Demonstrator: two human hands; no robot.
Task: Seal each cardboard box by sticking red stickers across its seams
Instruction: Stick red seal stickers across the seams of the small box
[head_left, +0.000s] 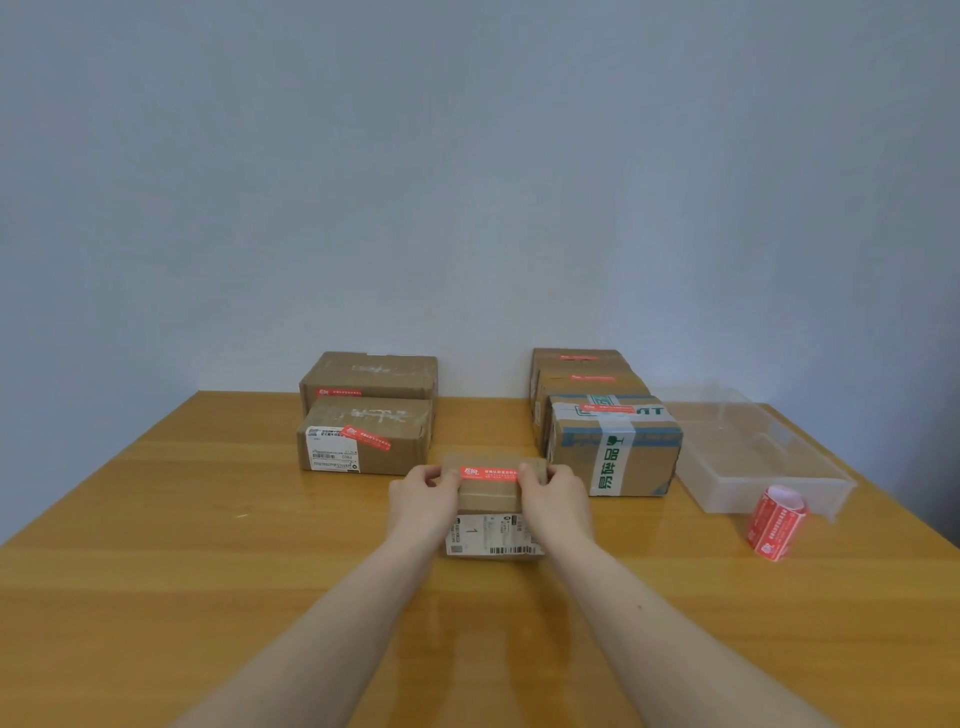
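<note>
— What lies on the wooden table (208, 519), left to right?
— Two stickered boxes (363, 436) at the back left. At centre, a small cardboard box (491, 493); the left hand (421, 493) and right hand (553, 493) pinch the ends of a red sticker (488, 474) across its top.
— And to the right?
— Three more stacked boxes (613, 441), a clear tray (753, 467), a sticker roll (774, 522).

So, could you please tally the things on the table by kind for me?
Cardboard boxes: 6, namely two at left, three at right, and one gripped by both hands.
Clear plastic bins: 1.
Rolls of red stickers: 1.
Total: 8.
</note>
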